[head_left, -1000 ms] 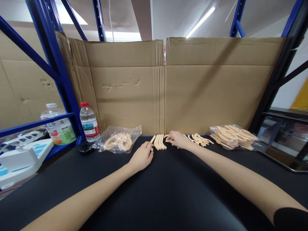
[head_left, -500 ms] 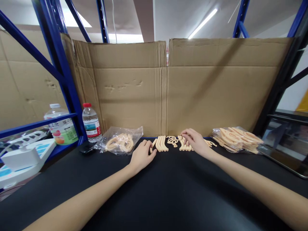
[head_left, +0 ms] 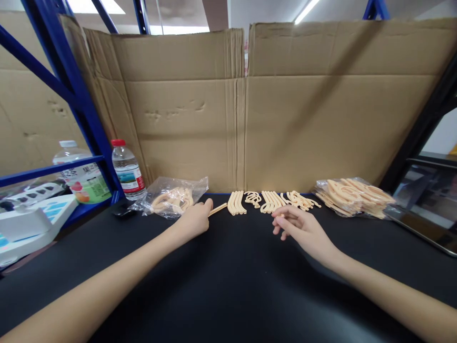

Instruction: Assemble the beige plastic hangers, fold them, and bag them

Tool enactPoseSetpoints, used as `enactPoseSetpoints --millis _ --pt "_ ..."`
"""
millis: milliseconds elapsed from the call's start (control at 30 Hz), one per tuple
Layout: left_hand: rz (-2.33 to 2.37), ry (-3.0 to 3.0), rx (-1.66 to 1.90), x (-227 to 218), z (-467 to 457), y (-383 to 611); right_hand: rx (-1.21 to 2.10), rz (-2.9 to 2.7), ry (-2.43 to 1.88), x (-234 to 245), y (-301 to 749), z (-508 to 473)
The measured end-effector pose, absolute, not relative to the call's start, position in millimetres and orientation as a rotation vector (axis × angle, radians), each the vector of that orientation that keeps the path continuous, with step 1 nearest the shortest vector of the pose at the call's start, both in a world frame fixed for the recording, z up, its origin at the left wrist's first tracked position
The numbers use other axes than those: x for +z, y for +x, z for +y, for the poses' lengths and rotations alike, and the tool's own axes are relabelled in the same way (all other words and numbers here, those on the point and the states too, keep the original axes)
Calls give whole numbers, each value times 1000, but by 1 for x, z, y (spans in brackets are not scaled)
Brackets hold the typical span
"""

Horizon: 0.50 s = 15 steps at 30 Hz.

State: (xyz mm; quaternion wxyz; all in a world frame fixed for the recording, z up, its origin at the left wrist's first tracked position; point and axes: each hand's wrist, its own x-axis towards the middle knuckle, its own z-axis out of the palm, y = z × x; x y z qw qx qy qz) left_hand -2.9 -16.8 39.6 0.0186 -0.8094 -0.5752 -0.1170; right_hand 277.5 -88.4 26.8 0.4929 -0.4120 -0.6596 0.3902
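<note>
A: Eyeing the peach strip [head_left: 218, 209] in the left hand [head_left: 193, 221]. Clamped shut round the near end, fingers tucked. Pokes out low over the desk [head_left: 228, 286] toward the row of curved strips [head_left: 236, 202]. Any guess on feel?

B: Probably next to weightless. Looks thin and a bit rubbery, so likely flexes instead of snapping. Matte finish, so not slippery by the look. Best pinched near one end or at the middle, thumb against forefinger, no hard squeeze needed. Could droop or spring if held only by the tip.

A: And the right hand [head_left: 302, 229]?

B: Hovers just over the desk, short of the row, fingers loosely curled, roughly half open. Might have a tiny peach bit at the fingertips [head_left: 285, 220], might just be skin. Can't tell.

A: Anything else tough to read?

B: Plenty. Can't see the left thumb, so no telling exactly how the grip lies. Can't count the pieces in the loose pile [head_left: 300, 200], all tangled. Same with the clear bag [head_left: 173, 200] just left of the left hand and the stack of bags [head_left: 352, 195] far right: crinkled plastic, glare, only a blur of peach shapes inside. Cut off at the right edge too, that dark screen [head_left: 424, 209]. Nothing visible behind the cardboard wall [head_left: 235, 119].
</note>
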Motion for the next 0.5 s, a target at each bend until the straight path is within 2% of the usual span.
enactPoseSetpoints --millis 233,400,500 --pt "-1914 -2669 -694 60 -27 5 1166 -1399 -969 18 276 -90" --pt "-2156 -3033 -1144 50 -43 33 1238 -1201 -905 15 276 -90" --pt "-2205 -3246 -1257 41 -54 50 1317 -1061 -871 12 278 -88"
